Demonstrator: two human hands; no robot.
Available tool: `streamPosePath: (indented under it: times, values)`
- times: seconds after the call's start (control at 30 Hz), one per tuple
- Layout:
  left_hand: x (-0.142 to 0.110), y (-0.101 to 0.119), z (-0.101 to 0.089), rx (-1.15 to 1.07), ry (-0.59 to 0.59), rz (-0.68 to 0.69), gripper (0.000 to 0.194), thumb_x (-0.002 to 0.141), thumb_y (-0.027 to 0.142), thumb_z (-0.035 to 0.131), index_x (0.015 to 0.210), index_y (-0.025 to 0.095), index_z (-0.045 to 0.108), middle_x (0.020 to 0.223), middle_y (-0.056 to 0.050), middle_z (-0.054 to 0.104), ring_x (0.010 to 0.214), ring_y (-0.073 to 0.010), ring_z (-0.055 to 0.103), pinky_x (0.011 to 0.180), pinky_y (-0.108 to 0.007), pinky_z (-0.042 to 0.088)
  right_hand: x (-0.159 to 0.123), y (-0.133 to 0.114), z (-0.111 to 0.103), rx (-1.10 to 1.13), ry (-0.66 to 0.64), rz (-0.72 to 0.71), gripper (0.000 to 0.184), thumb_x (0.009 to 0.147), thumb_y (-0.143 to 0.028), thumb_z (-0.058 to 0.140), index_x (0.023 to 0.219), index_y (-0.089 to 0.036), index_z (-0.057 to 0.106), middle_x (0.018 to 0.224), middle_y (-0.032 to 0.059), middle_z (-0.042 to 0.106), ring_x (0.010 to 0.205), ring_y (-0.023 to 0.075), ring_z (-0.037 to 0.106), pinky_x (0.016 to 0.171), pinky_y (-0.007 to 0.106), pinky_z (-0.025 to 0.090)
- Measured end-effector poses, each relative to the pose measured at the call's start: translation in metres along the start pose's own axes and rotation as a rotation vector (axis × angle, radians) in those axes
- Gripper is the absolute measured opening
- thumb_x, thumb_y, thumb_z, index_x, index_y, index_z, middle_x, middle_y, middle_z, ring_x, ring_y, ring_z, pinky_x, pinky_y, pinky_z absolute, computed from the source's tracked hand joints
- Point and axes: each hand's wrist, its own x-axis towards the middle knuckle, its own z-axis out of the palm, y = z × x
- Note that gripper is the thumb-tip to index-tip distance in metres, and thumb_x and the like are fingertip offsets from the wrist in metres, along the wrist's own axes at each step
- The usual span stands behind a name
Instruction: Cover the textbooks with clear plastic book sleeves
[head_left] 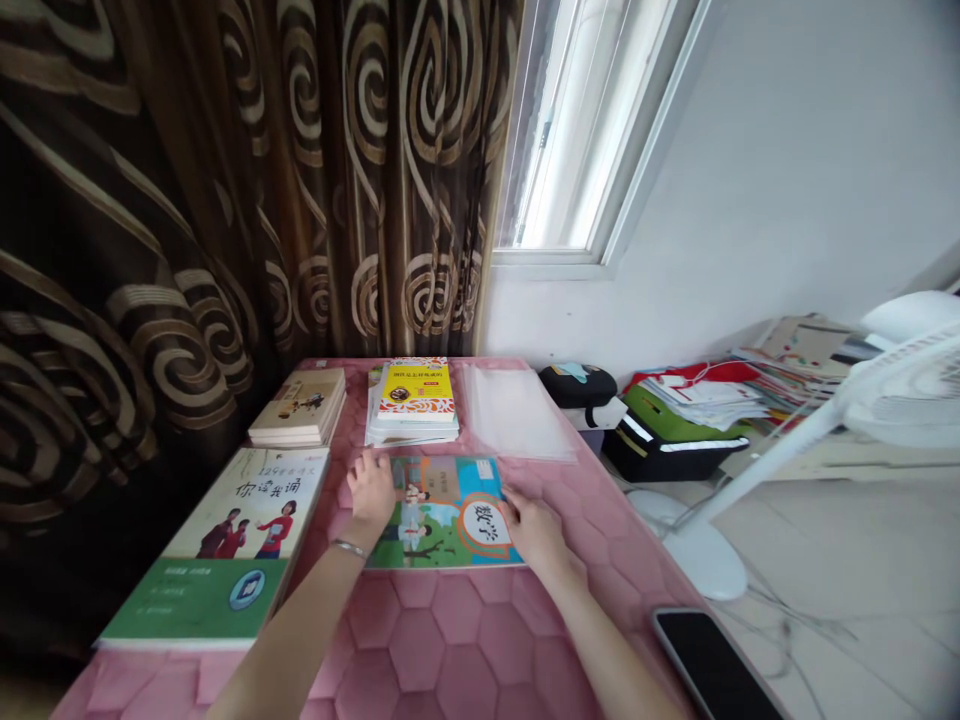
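Note:
A maths textbook [442, 515] in a blue and green cover lies sideways on the pink hexagon-patterned cloth [435, 635]. My left hand [372, 490], a bracelet at its wrist, is curled on the book's left edge near the far corner. At the opposite edge, the fingers of my right hand [531, 525] close on the cover while the thumb side is partly hidden. Just beyond the textbook are a stack of books with a yellow one [416, 385] on top and a pile of translucent plastic sheets [514, 410].
On the left lie a large green-and-white book [217, 545] and a stack of tan books [298, 405]. A phone [716, 660] rests at the near right edge. Past the table stand a white fan [780, 460], a black-and-green box [667, 440] and piled papers. Curtains [360, 180] hang behind.

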Motion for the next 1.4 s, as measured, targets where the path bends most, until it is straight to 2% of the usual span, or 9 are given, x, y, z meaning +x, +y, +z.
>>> streamPosePath:
  times: [0.17, 0.27, 0.37, 0.47, 0.6, 0.77, 0.93, 1.2, 1.4]
  values:
    - [-0.065, 0.016, -0.014, -0.017, -0.142, 0.415, 0.031, 0.087, 0.011, 0.053, 0.114, 0.021, 0.062, 0.133, -0.011, 0.054, 0.121, -0.0273, 0.047, 0.101, -0.047, 0.038, 0.0, -0.002, -0.002, -0.056, -0.012, -0.019, 0.041, 0.099, -0.033, 0.039, 0.134, -0.024, 0.058, 0.103, 0.0099, 0.074, 0.096, 0.0235, 0.068, 0.081, 0.031, 0.047]
    - [-0.102, 0.016, -0.022, -0.128, -0.212, 0.479, 0.027, 0.092, 0.018, 0.05, 0.115, 0.023, 0.062, 0.127, -0.008, 0.058, 0.119, -0.025, 0.05, 0.101, -0.046, 0.038, -0.001, -0.001, -0.002, -0.07, 0.021, -0.03, 0.04, 0.098, -0.032, 0.041, 0.132, -0.024, 0.059, 0.106, 0.0097, 0.072, 0.096, 0.0226, 0.067, 0.08, 0.029, 0.047]
    - [-0.12, 0.01, -0.028, -0.195, -0.238, 0.486, 0.032, 0.089, 0.024, 0.058, 0.121, 0.024, 0.061, 0.13, -0.008, 0.058, 0.121, -0.0257, 0.049, 0.101, -0.046, 0.038, -0.006, -0.002, -0.003, -0.075, 0.108, -0.062, 0.036, 0.097, -0.032, 0.043, 0.125, -0.023, 0.064, 0.113, 0.0103, 0.066, 0.094, 0.0211, 0.065, 0.078, 0.028, 0.047]
    - [-0.12, 0.008, -0.029, -0.206, -0.239, 0.456, 0.03, 0.089, 0.022, 0.058, 0.118, 0.025, 0.063, 0.129, -0.008, 0.059, 0.121, -0.026, 0.05, 0.099, -0.046, 0.038, -0.023, -0.013, -0.002, 0.012, 0.165, -0.236, 0.028, 0.095, -0.033, 0.049, 0.107, -0.022, 0.071, 0.106, 0.0093, 0.064, 0.094, 0.0205, 0.062, 0.082, 0.029, 0.047]
    - [-0.113, 0.014, -0.025, -0.185, -0.229, 0.447, 0.027, 0.089, 0.018, 0.054, 0.112, 0.024, 0.066, 0.121, -0.008, 0.062, 0.116, -0.0258, 0.052, 0.095, -0.046, 0.039, -0.055, -0.041, 0.006, 0.156, 0.112, -0.525, 0.015, 0.087, -0.035, 0.064, 0.095, -0.025, 0.072, 0.098, 0.0055, 0.063, 0.097, 0.0217, 0.058, 0.088, 0.032, 0.046]
    - [-0.111, 0.016, -0.021, -0.171, -0.18, 0.48, 0.024, 0.091, 0.016, 0.052, 0.106, 0.024, 0.068, 0.113, -0.007, 0.064, 0.11, -0.0245, 0.054, 0.092, -0.045, 0.038, -0.069, -0.058, 0.021, 0.102, 0.1, -0.529, 0.011, 0.087, -0.031, 0.066, 0.094, -0.024, 0.07, 0.098, 0.0055, 0.063, 0.1, 0.0236, 0.056, 0.089, 0.036, 0.044]
    - [-0.11, -0.003, -0.029, -0.137, -0.152, 0.51, 0.021, 0.091, 0.019, 0.054, 0.104, 0.026, 0.068, 0.114, -0.005, 0.065, 0.11, -0.0236, 0.054, 0.093, -0.044, 0.036, -0.064, -0.034, 0.019, 0.042, 0.113, -0.532, 0.015, 0.089, -0.029, 0.063, 0.103, -0.028, 0.07, 0.102, 0.0045, 0.065, 0.102, 0.0232, 0.057, 0.089, 0.037, 0.042]
    - [-0.115, -0.072, -0.043, -0.079, -0.042, 0.342, 0.022, 0.089, 0.02, 0.057, 0.103, 0.03, 0.071, 0.11, -0.004, 0.069, 0.107, -0.0234, 0.058, 0.092, -0.041, 0.036, -0.064, 0.038, 0.003, -0.033, 0.169, -0.405, 0.022, 0.092, -0.028, 0.055, 0.107, -0.032, 0.071, 0.109, 0.0068, 0.065, 0.099, 0.0243, 0.057, 0.079, 0.037, 0.04]
    - [-0.117, -0.081, -0.042, -0.098, -0.055, 0.307, 0.03, 0.088, 0.016, 0.052, 0.103, 0.032, 0.072, 0.11, -0.003, 0.07, 0.107, -0.0228, 0.057, 0.09, -0.039, 0.036, -0.063, 0.047, 0.009, -0.001, 0.166, -0.381, 0.029, 0.091, -0.024, 0.053, 0.109, -0.038, 0.071, 0.109, 0.0051, 0.065, 0.1, 0.0242, 0.055, 0.08, 0.036, 0.04]
